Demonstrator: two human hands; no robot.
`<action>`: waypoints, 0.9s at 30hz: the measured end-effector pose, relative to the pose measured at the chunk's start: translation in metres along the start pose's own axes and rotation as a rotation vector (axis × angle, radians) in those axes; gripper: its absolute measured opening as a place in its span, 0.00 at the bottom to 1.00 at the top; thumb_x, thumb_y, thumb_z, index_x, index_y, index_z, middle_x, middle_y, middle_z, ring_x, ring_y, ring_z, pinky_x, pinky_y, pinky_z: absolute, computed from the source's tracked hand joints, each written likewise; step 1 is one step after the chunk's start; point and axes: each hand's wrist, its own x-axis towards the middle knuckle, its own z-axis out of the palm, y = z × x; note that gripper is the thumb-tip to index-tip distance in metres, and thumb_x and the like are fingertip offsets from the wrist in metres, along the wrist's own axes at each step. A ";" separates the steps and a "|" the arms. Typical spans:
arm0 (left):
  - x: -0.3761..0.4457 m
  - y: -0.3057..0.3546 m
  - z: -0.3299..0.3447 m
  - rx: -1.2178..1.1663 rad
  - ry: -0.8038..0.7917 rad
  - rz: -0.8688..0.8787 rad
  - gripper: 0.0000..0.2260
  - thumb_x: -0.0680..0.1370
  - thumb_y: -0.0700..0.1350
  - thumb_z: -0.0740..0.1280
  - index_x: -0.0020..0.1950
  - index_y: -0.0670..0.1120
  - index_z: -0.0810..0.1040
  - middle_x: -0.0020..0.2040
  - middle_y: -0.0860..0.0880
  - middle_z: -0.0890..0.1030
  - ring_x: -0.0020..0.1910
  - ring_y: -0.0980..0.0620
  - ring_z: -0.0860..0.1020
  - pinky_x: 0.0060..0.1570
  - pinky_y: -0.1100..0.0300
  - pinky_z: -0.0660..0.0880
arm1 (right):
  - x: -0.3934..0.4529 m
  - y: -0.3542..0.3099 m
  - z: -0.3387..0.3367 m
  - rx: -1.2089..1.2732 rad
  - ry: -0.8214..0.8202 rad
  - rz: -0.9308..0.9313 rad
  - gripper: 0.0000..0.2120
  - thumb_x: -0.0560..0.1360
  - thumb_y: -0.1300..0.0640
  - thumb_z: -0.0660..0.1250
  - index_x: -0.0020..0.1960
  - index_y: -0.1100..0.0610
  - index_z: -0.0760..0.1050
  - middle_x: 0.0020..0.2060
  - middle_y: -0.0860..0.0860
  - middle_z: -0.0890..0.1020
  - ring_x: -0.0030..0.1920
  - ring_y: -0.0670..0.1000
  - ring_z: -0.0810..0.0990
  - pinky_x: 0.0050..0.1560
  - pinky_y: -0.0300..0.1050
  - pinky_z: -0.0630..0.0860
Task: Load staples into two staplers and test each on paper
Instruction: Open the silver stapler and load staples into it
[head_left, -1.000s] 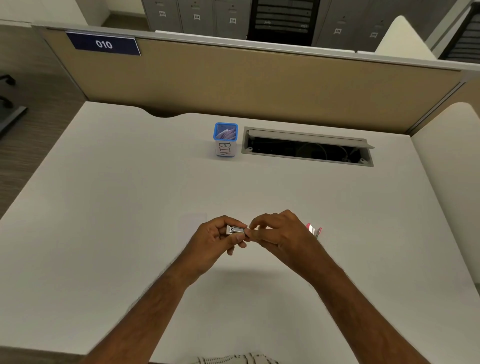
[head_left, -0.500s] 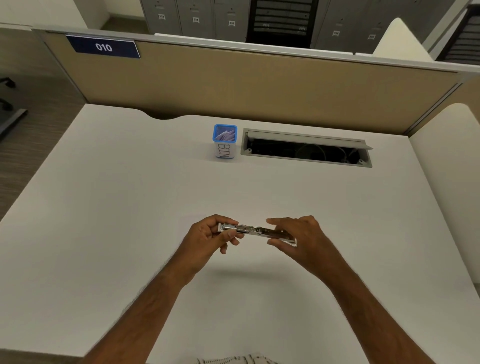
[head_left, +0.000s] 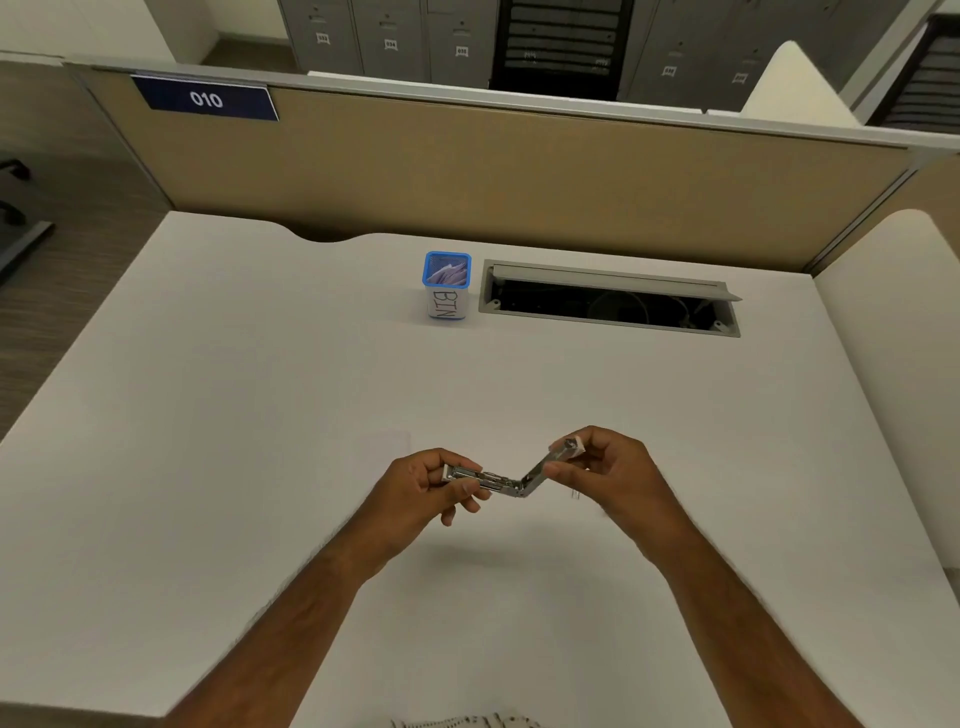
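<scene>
1. Desk (head_left: 208, 467): nearside of the blue bin (head_left: 447, 287), the left hand (head_left: 415, 483) and right hand (head_left: 613, 467) each pinch one half of the hinged-open stapler (head_left: 511, 480), held above it.
2. Over-bending could strain the hinge.
3. A slipping fingertip could get pinched.

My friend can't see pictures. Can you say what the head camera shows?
Two hands hold a small metal stapler hinged open above a white desk: the left hand grips one half, the right hand lifts the other. Farther back stands a blue-rimmed cup marked BIN.
</scene>
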 end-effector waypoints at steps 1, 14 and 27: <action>0.000 0.000 0.001 0.009 -0.004 -0.005 0.07 0.83 0.40 0.70 0.60 0.41 0.83 0.50 0.43 0.89 0.47 0.46 0.86 0.39 0.58 0.78 | 0.001 0.001 0.004 0.004 0.016 -0.013 0.07 0.72 0.66 0.79 0.49 0.61 0.83 0.44 0.52 0.89 0.42 0.44 0.86 0.41 0.32 0.77; 0.006 0.001 0.012 0.086 -0.075 -0.060 0.08 0.84 0.44 0.69 0.60 0.42 0.83 0.51 0.46 0.90 0.48 0.46 0.88 0.42 0.58 0.81 | 0.003 0.021 0.043 -0.311 0.043 -0.139 0.08 0.77 0.54 0.76 0.52 0.42 0.82 0.47 0.36 0.85 0.46 0.44 0.85 0.48 0.44 0.83; 0.014 0.001 0.007 0.101 -0.053 -0.054 0.09 0.80 0.44 0.74 0.54 0.39 0.83 0.46 0.43 0.90 0.47 0.44 0.89 0.42 0.52 0.83 | -0.001 0.044 0.044 -0.649 -0.134 -0.168 0.27 0.78 0.44 0.73 0.74 0.47 0.71 0.52 0.35 0.77 0.48 0.36 0.80 0.49 0.29 0.76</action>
